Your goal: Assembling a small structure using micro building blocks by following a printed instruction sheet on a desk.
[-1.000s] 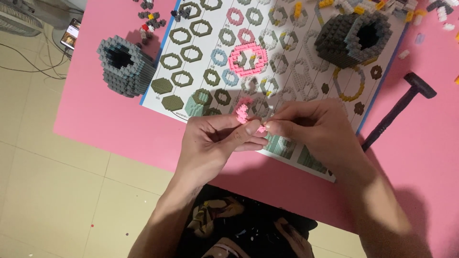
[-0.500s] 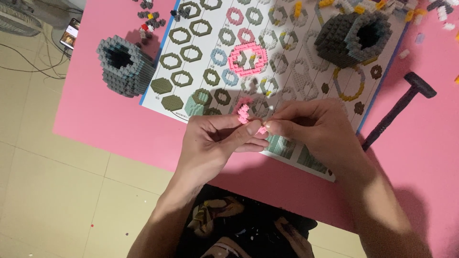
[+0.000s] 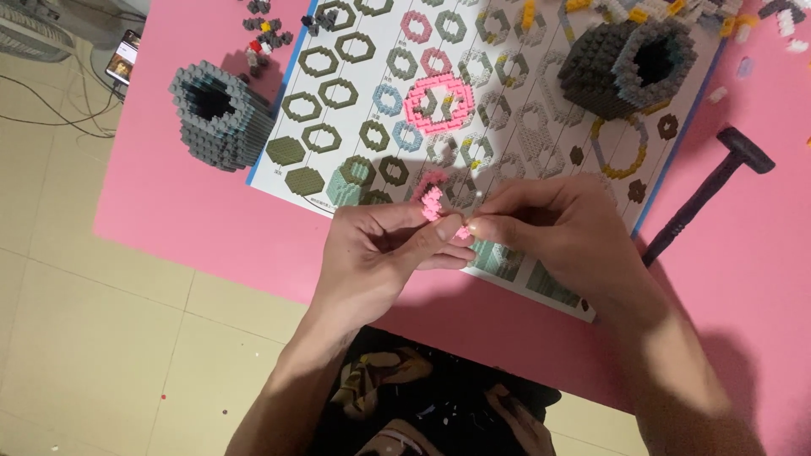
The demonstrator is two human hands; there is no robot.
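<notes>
Both of your hands meet over the printed pattern sheet point(image 3: 507, 127) on the pink worktop point(image 3: 194, 203), left hand point(image 3: 380, 253) and right hand point(image 3: 557, 232) fingers pinched shut on the small pink brick strip point(image 3: 433, 203), standing upright between them.

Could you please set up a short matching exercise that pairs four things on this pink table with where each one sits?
Things:
1. small pink brick piece
2. black hammer
3. grey hollow block tower
4. pink ring

Places:
A. on the bare pink table left of the instruction sheet
B. pinched between the left hand and right hand
C. lying on the sheet
D. right of the sheet

Pairs: 1-B, 2-D, 3-A, 4-C
</notes>
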